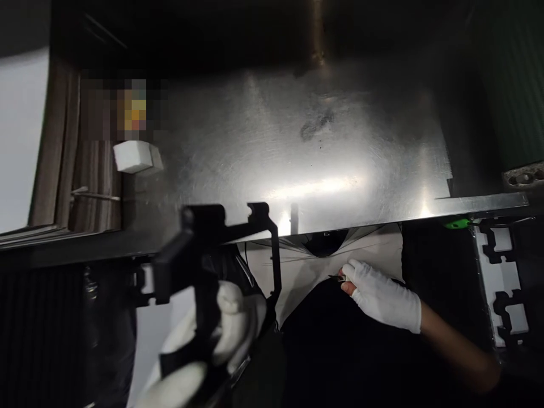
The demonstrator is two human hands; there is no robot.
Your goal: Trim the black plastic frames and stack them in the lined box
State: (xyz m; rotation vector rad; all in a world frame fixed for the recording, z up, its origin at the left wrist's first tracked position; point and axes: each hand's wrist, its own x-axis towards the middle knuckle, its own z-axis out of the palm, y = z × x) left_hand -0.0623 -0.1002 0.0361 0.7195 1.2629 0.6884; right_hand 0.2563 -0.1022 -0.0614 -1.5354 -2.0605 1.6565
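Observation:
My left hand (232, 317), in a white glove and blurred, grips a black plastic frame (275, 255) with notched, hooked edges, raised close to the camera below the table's front edge. My right hand (380, 297) wears a white glove with bare thumb and finger tips. Those tips pinch a small pointed tool (335, 277); only its thin dark tip shows, pointing left, and the rest is hidden in the hand. This hand is over my dark-clothed lap, apart from the frame.
A scratched metal table (263, 147) spans the front. At its left are a stack of brown cardboard (96, 181) and a white block (134, 157). Several similar black parts (508, 311) lie on a white surface at right, near a green-handled thing (458, 224).

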